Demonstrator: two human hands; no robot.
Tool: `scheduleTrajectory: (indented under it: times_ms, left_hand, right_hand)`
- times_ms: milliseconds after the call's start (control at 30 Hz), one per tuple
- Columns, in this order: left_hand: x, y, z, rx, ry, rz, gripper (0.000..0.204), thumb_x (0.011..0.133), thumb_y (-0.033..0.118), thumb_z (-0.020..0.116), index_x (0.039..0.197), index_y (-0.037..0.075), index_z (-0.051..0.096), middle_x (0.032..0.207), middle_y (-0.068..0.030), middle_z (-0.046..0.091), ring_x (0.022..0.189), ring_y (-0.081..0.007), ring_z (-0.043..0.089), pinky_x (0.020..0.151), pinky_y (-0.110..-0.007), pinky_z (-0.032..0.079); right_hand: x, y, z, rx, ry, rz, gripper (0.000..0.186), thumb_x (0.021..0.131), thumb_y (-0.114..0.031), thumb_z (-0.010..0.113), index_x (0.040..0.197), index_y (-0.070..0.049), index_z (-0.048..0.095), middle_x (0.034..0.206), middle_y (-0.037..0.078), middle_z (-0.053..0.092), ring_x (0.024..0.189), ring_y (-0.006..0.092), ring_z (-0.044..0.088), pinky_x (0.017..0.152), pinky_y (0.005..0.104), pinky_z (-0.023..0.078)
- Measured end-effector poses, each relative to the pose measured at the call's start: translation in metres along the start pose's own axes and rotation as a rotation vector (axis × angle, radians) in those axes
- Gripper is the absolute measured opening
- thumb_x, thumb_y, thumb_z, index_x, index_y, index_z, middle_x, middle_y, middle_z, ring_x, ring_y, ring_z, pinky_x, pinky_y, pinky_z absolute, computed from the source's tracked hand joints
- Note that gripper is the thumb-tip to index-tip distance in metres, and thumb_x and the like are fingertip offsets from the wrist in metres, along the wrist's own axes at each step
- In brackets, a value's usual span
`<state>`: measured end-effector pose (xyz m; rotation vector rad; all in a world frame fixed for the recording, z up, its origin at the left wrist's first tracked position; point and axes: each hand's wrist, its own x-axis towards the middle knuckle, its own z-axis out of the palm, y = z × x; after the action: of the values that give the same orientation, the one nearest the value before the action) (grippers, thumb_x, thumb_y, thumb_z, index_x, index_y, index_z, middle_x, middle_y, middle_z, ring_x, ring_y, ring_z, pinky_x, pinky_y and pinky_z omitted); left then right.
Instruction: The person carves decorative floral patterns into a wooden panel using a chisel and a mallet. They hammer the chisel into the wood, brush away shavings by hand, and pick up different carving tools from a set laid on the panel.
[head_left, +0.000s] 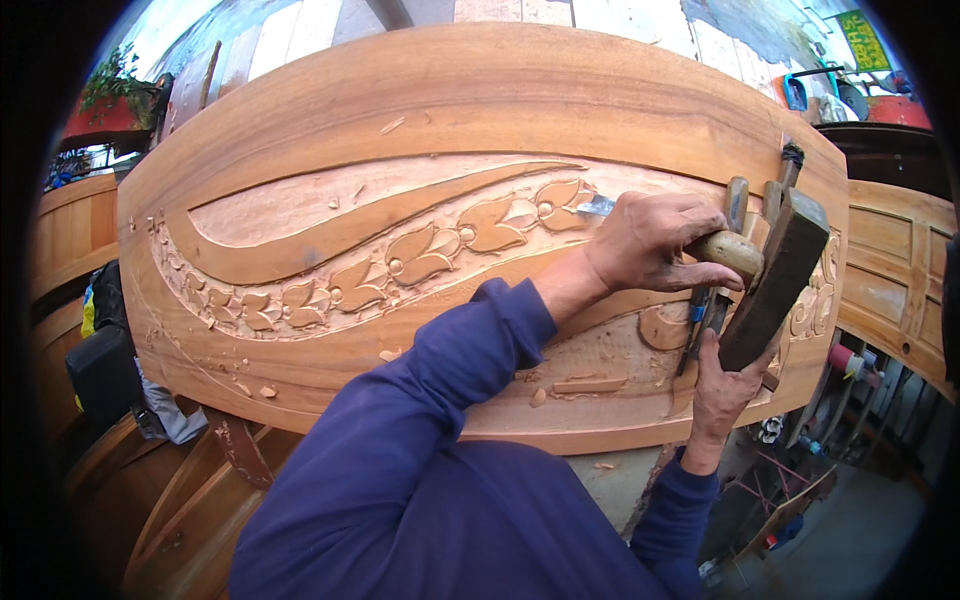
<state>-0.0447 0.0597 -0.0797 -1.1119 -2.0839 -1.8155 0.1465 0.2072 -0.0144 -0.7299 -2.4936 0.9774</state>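
Left hand [655, 240] wraps chisel [640, 222], blade on the panel's [480, 100] carved flowers [430, 255] | right hand [725, 385] grips mallet [775, 280], raised by chisel handle | I'd judge short, square taps, blade low | chisel tip small, spare tools half-hidden behind hands.

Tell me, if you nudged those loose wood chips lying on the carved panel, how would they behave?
The wood chips look thin and small, so probably very light and easily brushed aside. They lie on the flat carved panel, so likely slide rather than roll. Being thin shavings, they would probably snap if pinched.
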Motion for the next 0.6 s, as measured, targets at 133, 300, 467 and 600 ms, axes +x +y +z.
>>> scheduleTrajectory:
  times_ms: [133,300,467,600]
  left_hand:
    - [0.000,0.000,-0.002,0.010,0.037,0.029,0.058,0.079,0.052,0.097,0.109,0.005,0.079,0.100,-0.0101,0.080,0.083,-0.0274,0.079,0.071,-0.035,0.064]
    - [-0.002,-0.001,-0.005,-0.055,0.052,0.022,0.056,0.077,0.049,0.099,0.106,0.006,0.078,0.098,-0.0099,0.079,0.081,-0.0267,0.078,0.070,-0.034,0.063]
    - [-0.004,0.001,-0.009,-0.067,0.056,0.038,0.055,0.076,0.048,0.100,0.104,0.006,0.077,0.095,-0.0096,0.077,0.079,-0.0268,0.076,0.068,-0.034,0.061]
    - [-0.005,-0.001,-0.011,-0.107,0.005,0.035,0.055,0.076,0.048,0.100,0.104,0.006,0.077,0.093,-0.0095,0.076,0.077,-0.0267,0.075,0.066,-0.035,0.059]
  right_hand:
    - [-0.006,-0.001,0.004,0.148,0.222,0.080,0.064,0.098,-0.003,0.079,0.155,0.000,0.050,0.129,0.011,0.068,0.107,0.0190,0.066,0.102,0.0333,0.053]
    - [-0.014,-0.010,0.013,0.037,0.004,0.010,0.056,0.095,-0.003,0.083,0.143,-0.001,0.055,0.126,0.011,0.068,0.102,0.0183,0.066,0.095,0.0323,0.056]
    - [-0.021,-0.005,0.012,0.291,0.345,0.043,0.089,0.095,-0.001,0.084,0.170,-0.004,0.035,0.133,0.013,0.065,0.099,0.0173,0.066,0.090,0.0326,0.057]
    - [-0.029,0.007,0.018,0.109,0.004,0.166,0.072,0.095,0.000,0.084,0.156,-0.001,0.045,0.123,0.009,0.065,0.102,0.0170,0.066,0.092,0.0324,0.056]
